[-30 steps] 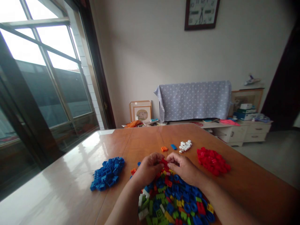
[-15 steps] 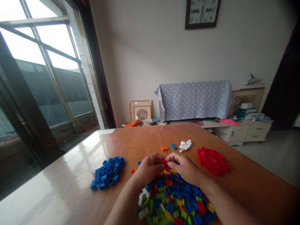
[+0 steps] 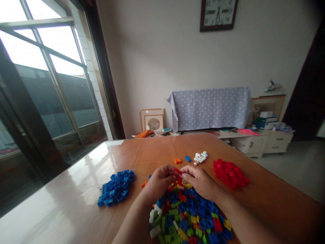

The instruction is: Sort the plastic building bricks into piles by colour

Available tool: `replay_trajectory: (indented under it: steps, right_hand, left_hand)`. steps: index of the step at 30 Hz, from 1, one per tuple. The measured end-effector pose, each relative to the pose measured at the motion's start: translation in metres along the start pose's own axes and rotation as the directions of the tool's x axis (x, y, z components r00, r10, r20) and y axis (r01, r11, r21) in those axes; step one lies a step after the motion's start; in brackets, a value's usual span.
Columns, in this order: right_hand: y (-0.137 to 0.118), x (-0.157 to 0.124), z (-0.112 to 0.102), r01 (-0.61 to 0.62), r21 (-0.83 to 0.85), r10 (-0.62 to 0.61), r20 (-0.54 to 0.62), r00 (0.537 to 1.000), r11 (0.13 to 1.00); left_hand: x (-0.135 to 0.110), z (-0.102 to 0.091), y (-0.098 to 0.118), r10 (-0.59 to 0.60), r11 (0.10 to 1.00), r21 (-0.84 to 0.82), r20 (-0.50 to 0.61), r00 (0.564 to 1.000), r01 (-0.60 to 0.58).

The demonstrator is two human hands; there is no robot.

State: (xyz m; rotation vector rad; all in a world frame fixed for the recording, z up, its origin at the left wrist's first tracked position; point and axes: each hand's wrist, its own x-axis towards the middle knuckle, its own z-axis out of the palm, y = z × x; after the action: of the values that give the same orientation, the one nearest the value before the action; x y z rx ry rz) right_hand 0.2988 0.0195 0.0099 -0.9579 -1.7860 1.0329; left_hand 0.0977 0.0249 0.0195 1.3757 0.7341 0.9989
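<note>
Between my two hands, just above the far edge of a mixed heap, is a red toy brick piece (image 3: pixel 178 171). My left hand (image 3: pixel 164 178) pinches its left end, and my right hand (image 3: pixel 195 178) pinches its right end. The fingers partly cover it, so I cannot tell whether it is one brick or several joined. Under the hands spreads the heap of loose toy bricks (image 3: pixel 188 217) in blue, green, yellow, red and white. Beyond the fingertips lie an orange brick piece (image 3: pixel 177 161), a flat blue brick (image 3: pixel 188 158) and a cluster of white bricks (image 3: pixel 200 158).
A pile of blue bricks (image 3: pixel 116 188) sits to the left on the wooden table (image 3: pixel 76 203). To the right is a pile of red bricks (image 3: pixel 230 173). A low white cabinet (image 3: pixel 256 144) stands past the table's far edge, with a cloth-covered object (image 3: pixel 210 108) on it.
Both hands have stayed nearly in place. The red piece shows a little more between the fingertips now. The whole view has shifted very slightly.
</note>
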Motion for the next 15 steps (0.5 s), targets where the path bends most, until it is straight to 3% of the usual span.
replay_trajectory:
  steps: [3,7,10,15]
  right_hand:
    - [-0.004,0.001,-0.003,0.033,-0.064,-0.036,-0.051,0.998,0.997]
    - [-0.004,0.002,-0.003,0.091,-0.17,-0.113,-0.124,0.986,0.981]
    - [0.002,0.003,-0.001,0.055,-0.108,-0.068,-0.115,0.991,0.993]
    - [0.004,0.003,0.0,0.007,-0.062,-0.014,-0.119,0.993,0.998]
  left_hand:
    - [0.0,-0.001,0.001,0.025,1.0,0.019,-0.031,0.999,-0.024]
    - [0.003,-0.004,-0.003,0.028,0.999,0.045,-0.152,0.988,-0.022]
    - [0.004,-0.005,-0.004,0.024,0.998,0.059,-0.202,0.979,-0.012]
    - [0.001,0.0,0.003,0.01,0.992,0.123,-0.192,0.981,0.013]
